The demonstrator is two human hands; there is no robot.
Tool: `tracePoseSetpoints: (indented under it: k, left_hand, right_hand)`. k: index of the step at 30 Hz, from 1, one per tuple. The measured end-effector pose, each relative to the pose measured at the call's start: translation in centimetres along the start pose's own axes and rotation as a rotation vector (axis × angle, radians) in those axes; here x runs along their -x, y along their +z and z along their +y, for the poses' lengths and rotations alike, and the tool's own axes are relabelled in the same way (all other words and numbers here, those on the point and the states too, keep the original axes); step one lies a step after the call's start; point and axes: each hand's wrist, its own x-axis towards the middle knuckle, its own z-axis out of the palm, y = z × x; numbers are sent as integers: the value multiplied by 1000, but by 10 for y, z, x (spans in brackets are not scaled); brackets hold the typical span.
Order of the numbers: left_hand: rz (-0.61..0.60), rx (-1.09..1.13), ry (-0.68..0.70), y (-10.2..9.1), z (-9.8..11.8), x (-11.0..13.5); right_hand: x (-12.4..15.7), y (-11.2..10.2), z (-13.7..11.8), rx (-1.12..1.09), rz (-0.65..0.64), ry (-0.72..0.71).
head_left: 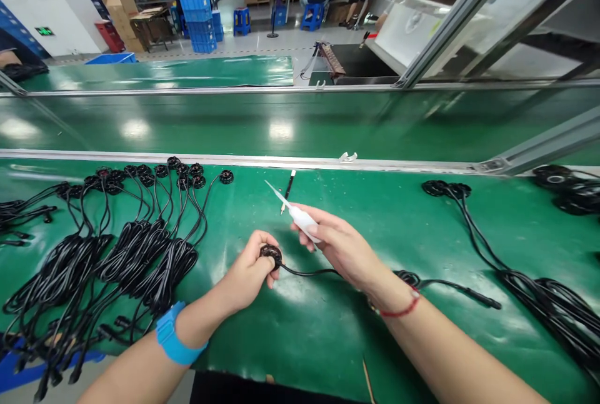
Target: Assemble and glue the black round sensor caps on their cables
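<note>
My left hand [247, 272] is closed around a small round black part [271, 255] at the end of a black cable [440, 284] that trails right across the green mat [300, 329]. My right hand [338, 242] grips a white squeeze tube [300, 216] whose thin nozzle points up and left, just above the round part. A blue band sits on my left wrist and a red string on my right wrist.
Several coiled black cables with round ends [135, 247] lie in a row at the left. More cable bundles [548, 291] lie at the right. A black pen-like stick [289, 184] rests near the metal rail [300, 160]. People work at benches far behind.
</note>
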Motion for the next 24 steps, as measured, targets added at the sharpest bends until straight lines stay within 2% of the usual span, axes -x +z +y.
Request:
tracePoseSetpoints:
  k: [2,4,10,14,19,24]
  left_hand:
    - [19,-11,-5,1,1,1]
    - [43,-13,-8,1,3,2]
    - [68,-28,-13,1,6,2]
    - [45,-65,-17,0,7,5]
    - [41,-102,-27,0,9,7]
    - [38,-146,-57,-3,7,10]
  right_hand:
    - [15,-5,3,-161,45,56]
    - [25,-8,6,-233,73,77]
    - [31,-15,14,-329,158,50]
    - [32,-18,20,-367,145,65]
    - [42,-22,19,-234,189,0]
    - [62,-26,10,116,312,-135]
